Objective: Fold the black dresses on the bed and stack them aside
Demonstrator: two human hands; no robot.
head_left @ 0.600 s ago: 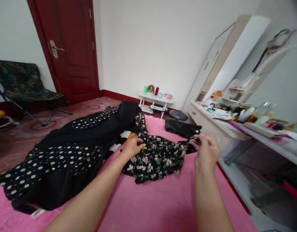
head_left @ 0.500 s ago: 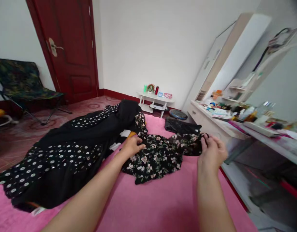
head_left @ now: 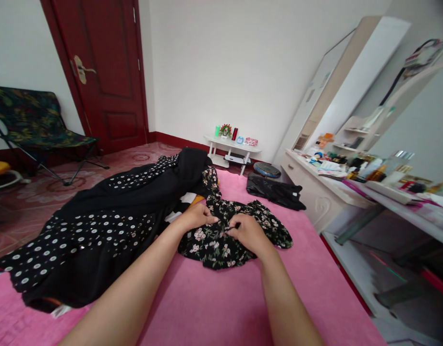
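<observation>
A black garment with a small pink floral print (head_left: 216, 247) lies on the pink bed cover (head_left: 214, 307) in front of me. My left hand (head_left: 200, 217) is closed on its left part, thumb pointing right. Close beside it, my right hand (head_left: 247, 231) pinches a bit of the same cloth over the garment's middle. One part of the print cloth spreads out to the right beyond my right hand, and another stretches up towards the dark clothes. My hands cover some of the fabric between them.
Black and polka-dot clothes (head_left: 109, 206) are heaped at the left. A folded black garment (head_left: 275, 191) lies at the bed's far right. A cluttered dressing table (head_left: 326, 180) stands right of the bed, a small white table (head_left: 232, 144) beyond its far end, and a camouflage folding chair (head_left: 30, 120) at left.
My right hand has come left from the outstretched end of the floral cloth to the garment's middle, bringing cloth along. My left hand stays nearly in place.
</observation>
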